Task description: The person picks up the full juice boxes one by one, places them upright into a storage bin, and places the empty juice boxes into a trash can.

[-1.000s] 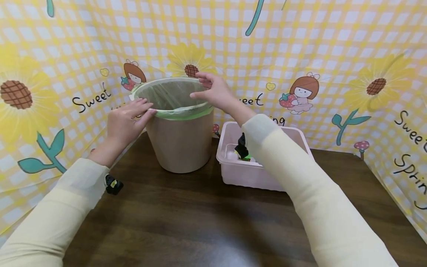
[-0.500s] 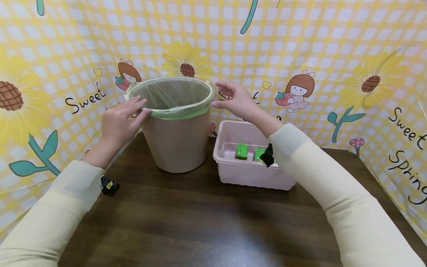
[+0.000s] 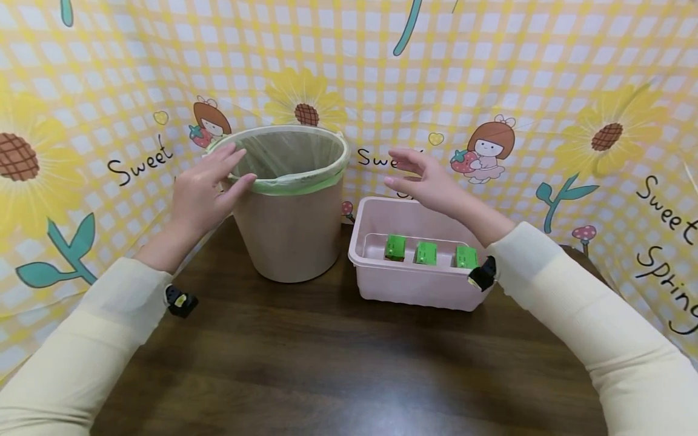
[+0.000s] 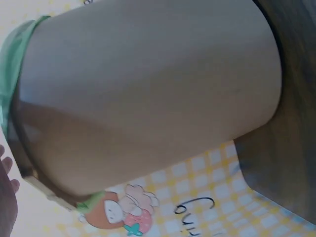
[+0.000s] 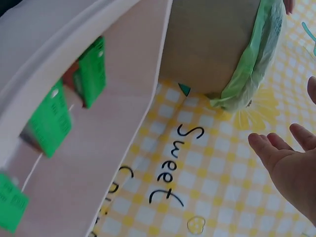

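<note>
A beige trash can (image 3: 289, 236) stands at the back left of the table, lined with a pale green trash bag (image 3: 297, 186) folded over its rim. My left hand (image 3: 204, 191) is at the can's near left rim, fingers extended and thumb apart. Behind the pink bin, my right hand (image 3: 431, 181) hangs in the air with relaxed fingers, holding nothing. In the right wrist view the right hand (image 5: 291, 165) is apart from the can. Inside the pink bin (image 3: 417, 287) lie three small green packets (image 3: 426, 253) in a row.
The dark wooden table (image 3: 327, 363) meets a yellow checked cloth backdrop (image 3: 392, 91) behind and at both sides. The pink bin stands just right of the trash can. A small black device (image 3: 483, 275) is strapped at the right wrist.
My right hand has left the can's right rim and moved right, above the pink bin, uncovering the green packets. My left hand stays at the left rim, its fingers slightly lifted.
</note>
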A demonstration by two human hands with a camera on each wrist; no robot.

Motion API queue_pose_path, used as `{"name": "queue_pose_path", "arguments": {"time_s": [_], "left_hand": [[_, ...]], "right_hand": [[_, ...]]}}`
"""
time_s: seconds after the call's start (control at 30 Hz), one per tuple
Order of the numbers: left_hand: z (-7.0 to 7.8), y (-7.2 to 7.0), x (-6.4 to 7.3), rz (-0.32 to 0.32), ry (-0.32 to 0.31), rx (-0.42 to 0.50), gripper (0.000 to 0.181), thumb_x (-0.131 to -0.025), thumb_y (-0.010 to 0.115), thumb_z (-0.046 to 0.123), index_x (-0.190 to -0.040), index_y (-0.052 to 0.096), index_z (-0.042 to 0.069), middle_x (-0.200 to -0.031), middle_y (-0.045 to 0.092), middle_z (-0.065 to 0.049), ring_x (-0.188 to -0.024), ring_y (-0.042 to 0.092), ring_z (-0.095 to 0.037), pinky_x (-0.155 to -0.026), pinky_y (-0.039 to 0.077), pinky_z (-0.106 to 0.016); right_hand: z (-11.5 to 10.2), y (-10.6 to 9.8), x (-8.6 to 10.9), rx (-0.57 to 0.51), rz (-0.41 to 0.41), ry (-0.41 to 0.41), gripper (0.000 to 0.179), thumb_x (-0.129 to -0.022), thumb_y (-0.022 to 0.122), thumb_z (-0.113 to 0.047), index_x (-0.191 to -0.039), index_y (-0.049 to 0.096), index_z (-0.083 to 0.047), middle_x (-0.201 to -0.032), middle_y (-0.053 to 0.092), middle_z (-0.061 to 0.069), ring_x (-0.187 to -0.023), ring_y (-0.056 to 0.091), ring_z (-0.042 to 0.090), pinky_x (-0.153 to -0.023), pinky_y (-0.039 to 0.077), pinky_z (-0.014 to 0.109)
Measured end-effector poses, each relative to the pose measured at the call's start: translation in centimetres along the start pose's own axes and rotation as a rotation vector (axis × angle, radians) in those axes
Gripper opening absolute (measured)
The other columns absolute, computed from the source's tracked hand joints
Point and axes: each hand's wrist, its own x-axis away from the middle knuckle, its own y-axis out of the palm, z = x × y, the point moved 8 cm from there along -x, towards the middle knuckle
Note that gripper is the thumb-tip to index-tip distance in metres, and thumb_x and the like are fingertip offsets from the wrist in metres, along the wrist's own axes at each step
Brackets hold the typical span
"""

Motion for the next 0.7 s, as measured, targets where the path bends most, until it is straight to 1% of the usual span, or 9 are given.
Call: {"name": "queue_pose_path", "arguments": {"time_s": [0.1,0.17,0.23,0.3,0.4,0.47,0.53,0.63,0.7], "left_hand": [[0.9,0.5,-0.8,-0.048,0.015,0.013,0.051,-0.087,0.072,0.036,-0.127,0.065,0.006,-0.132,0.059,-0.011,-0.125,0.053,-0.025,-0.094,0.047,-0.052],[1.5,1.0,-1.2,-0.104,0.006,0.017,0.054,-0.09,0.069,0.04,-0.131,0.062,0.006,-0.136,0.056,-0.012,-0.129,0.049,-0.025,-0.098,0.044,-0.05],[2.1,1.6,-1.5,-0.187,-0.02,0.026,0.058,-0.092,0.066,0.042,-0.137,0.056,0.007,-0.142,0.05,-0.012,-0.133,0.043,-0.026,-0.105,0.038,-0.046],[2.9,2.4,-1.7,-0.277,-0.041,0.024,0.063,-0.093,0.063,0.044,-0.143,0.049,0.009,-0.148,0.043,-0.012,-0.138,0.036,-0.027,-0.112,0.028,-0.042],[4.4,3.6,-2.1,-0.37,-0.027,0.027,0.067,-0.094,0.06,0.046,-0.148,0.042,0.011,-0.152,0.035,-0.012,-0.142,0.029,-0.028,-0.116,0.016,-0.038],[5.6,4.4,-2.4,-0.386,0.016,0.03,0.069,-0.094,0.061,0.046,-0.149,0.041,0.01,-0.152,0.034,-0.014,-0.142,0.028,-0.029,-0.117,0.013,-0.037],[6.9,5.0,-2.6,-0.384,0.059,0.05,0.069,-0.092,0.064,0.045,-0.147,0.043,0.009,-0.151,0.036,-0.016,-0.141,0.029,-0.03,-0.117,0.013,-0.037],[8.8,5.9,-2.7,-0.376,0.113,0.087,0.069,-0.089,0.068,0.044,-0.145,0.046,0.009,-0.149,0.04,-0.016,-0.14,0.031,-0.031,-0.117,0.013,-0.037],[10.0,6.6,-2.6,-0.373,0.139,0.111,0.07,-0.088,0.07,0.044,-0.144,0.048,0.01,-0.148,0.041,-0.017,-0.14,0.032,-0.032,-0.117,0.014,-0.037]], "right_hand": [[0.4,-0.9,1.0,0.043,0.011,-0.007,0.06,-0.094,0.066,-0.02,-0.147,0.041,-0.005,-0.15,0.039,0.009,-0.138,0.036,0.024,-0.107,0.036,0.039],[0.7,-1.4,1.7,0.097,0.02,-0.014,0.061,-0.094,0.067,-0.022,-0.147,0.041,-0.006,-0.15,0.041,0.009,-0.138,0.036,0.026,-0.107,0.036,0.04],[1.0,-1.8,2.3,0.152,0.021,-0.021,0.061,-0.094,0.066,-0.024,-0.147,0.041,-0.007,-0.149,0.041,0.009,-0.137,0.037,0.028,-0.107,0.036,0.042],[1.3,-2.1,2.9,0.202,0.011,-0.037,0.061,-0.094,0.066,-0.025,-0.147,0.041,-0.007,-0.149,0.041,0.01,-0.137,0.037,0.031,-0.107,0.035,0.045],[1.7,-2.4,3.7,0.281,0.0,-0.076,0.062,-0.094,0.066,-0.026,-0.148,0.04,-0.007,-0.15,0.04,0.011,-0.136,0.037,0.034,-0.107,0.035,0.049],[1.6,-2.5,4.4,0.336,-0.005,-0.115,0.063,-0.094,0.066,-0.026,-0.147,0.04,-0.005,-0.15,0.04,0.013,-0.137,0.036,0.035,-0.107,0.033,0.052],[1.6,-2.7,4.9,0.408,-0.004,-0.146,0.064,-0.094,0.066,-0.027,-0.147,0.04,-0.003,-0.149,0.04,0.015,-0.137,0.035,0.033,-0.108,0.031,0.053],[1.7,-2.7,5.7,0.516,-0.014,-0.166,0.066,-0.093,0.066,-0.03,-0.148,0.039,-0.004,-0.15,0.038,0.017,-0.139,0.031,0.034,-0.109,0.028,0.055],[2.0,-2.5,6.2,0.582,-0.033,-0.158,0.068,-0.093,0.066,-0.034,-0.149,0.037,-0.006,-0.152,0.035,0.018,-0.14,0.03,0.036,-0.109,0.027,0.057]]}}
